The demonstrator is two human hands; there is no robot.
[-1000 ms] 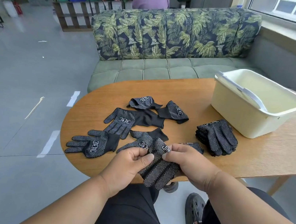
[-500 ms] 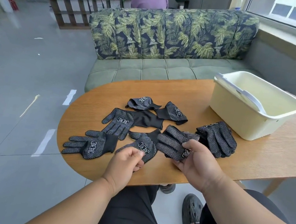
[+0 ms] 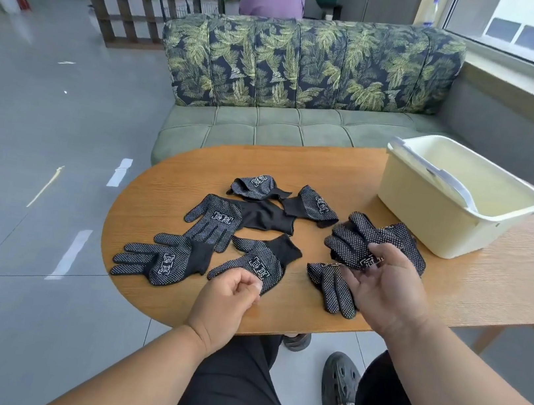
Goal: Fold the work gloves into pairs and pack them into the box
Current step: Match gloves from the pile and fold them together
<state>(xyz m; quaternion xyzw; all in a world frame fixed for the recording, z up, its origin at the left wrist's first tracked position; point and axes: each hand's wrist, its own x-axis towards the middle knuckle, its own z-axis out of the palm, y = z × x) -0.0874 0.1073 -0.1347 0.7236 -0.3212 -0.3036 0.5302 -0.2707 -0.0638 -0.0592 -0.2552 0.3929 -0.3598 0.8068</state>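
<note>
Several black dotted work gloves (image 3: 218, 219) lie loose on the oval wooden table (image 3: 298, 169). A folded pair (image 3: 353, 243) rests against a stack of pairs (image 3: 405, 240) beside the cream plastic box (image 3: 455, 230), which stands open at the right. My right hand (image 3: 387, 289) hovers just in front of that pair, fingers relaxed, thumb touching it; one glove (image 3: 332, 292) sticks out below it. My left hand (image 3: 231, 294) floats at the near table edge, fingers curled with nothing in them, by a flat glove (image 3: 256, 263).
A grey handle (image 3: 449, 181) lies across the box's rim. A leaf-print sofa (image 3: 306, 69) stands behind the table, with a person seated beyond it. Grey tiled floor spreads to the left. My knees and a dark shoe (image 3: 338, 397) are under the table's near edge.
My right hand carried the folded pair rightwards from the near edge to the stack by the box and loosened its hold. My left hand let go and stayed back.
</note>
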